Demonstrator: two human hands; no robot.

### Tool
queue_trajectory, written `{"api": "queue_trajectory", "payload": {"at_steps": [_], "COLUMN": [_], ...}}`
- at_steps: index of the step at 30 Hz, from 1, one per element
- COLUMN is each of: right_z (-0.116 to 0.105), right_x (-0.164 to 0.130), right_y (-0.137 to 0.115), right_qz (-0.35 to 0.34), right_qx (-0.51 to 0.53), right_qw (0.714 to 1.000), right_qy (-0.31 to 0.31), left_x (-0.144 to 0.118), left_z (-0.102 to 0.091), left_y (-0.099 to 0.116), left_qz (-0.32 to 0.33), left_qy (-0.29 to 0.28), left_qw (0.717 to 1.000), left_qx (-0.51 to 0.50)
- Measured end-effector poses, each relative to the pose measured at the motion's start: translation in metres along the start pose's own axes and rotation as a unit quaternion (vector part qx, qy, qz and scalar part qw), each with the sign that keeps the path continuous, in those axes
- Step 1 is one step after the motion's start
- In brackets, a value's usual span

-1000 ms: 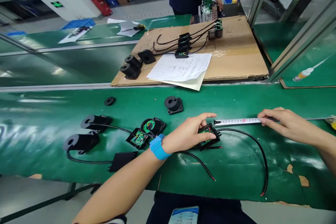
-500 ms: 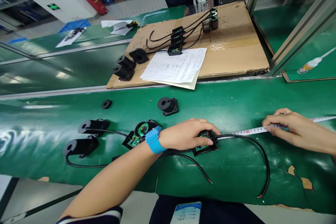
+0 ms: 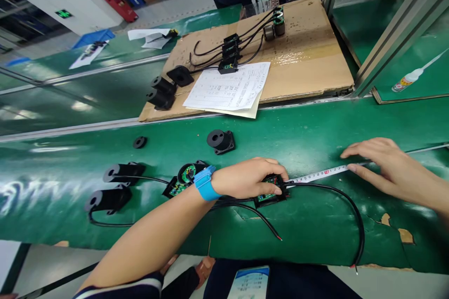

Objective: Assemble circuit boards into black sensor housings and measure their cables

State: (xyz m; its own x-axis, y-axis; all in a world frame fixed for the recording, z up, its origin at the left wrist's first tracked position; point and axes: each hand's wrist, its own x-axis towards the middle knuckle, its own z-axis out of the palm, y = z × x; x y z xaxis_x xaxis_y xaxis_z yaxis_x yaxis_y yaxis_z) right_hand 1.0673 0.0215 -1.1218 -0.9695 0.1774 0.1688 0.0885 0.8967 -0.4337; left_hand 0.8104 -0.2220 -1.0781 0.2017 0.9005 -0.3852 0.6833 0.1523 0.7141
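Your hands pin a small black box and a tape measure to the green mat.

Your left hand (image 3: 250,178) curls down over the black box (image 3: 270,192), fingers gripping it; your right hand (image 3: 380,164) lies open, fingertips pressing the tape measure (image 3: 317,176); a black cable (image 3: 345,201) loops from the box beneath the tape.

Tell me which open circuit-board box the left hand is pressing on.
The open box at the tape measure's tip, under the left hand; the other lies beyond the wristband.
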Motion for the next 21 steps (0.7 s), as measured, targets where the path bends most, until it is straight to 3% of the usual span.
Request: {"api": "queue_trajectory", "payload": {"at_steps": [3, 7, 10, 15, 18, 21], "right_z": [0.005, 0.027, 0.037, 0.031, 0.032, 0.04], "right_x": [-0.035, -0.095, -0.117, -0.097, -0.074, -0.059], "right_y": [-0.024, -0.054, -0.065, -0.062, -0.05, -0.037], "right_qz": [0.061, 0.075, 0.092, 0.075, 0.048, 0.034], "right_qx": [-0.034, -0.053, -0.164, -0.367, -0.355, -0.321], "right_qw": [0.997, 0.995, 0.982, 0.921, 0.92, 0.934], "right_qy": [0.039, -0.028, 0.008, 0.104, 0.158, 0.156], "left_x": [0.0, 0.0, 0.001, 0.004, 0.006, 0.003], "left_z": [-0.002, -0.003, -0.001, 0.007, 0.011, 0.016], "left_y": [-0.003, 0.0, 0.004, 0.001, -0.005, -0.021], "left_qz": [-0.001, -0.009, -0.037, -0.071, -0.091, -0.119], "left_qy": [-0.004, -0.025, -0.05, -0.074, -0.083, -0.098], "left_qw": [1.0, 0.999, 0.997, 0.993, 0.991, 0.987], "left_qx": [-0.019, -0.045, -0.052, -0.057, -0.055, -0.046]}}
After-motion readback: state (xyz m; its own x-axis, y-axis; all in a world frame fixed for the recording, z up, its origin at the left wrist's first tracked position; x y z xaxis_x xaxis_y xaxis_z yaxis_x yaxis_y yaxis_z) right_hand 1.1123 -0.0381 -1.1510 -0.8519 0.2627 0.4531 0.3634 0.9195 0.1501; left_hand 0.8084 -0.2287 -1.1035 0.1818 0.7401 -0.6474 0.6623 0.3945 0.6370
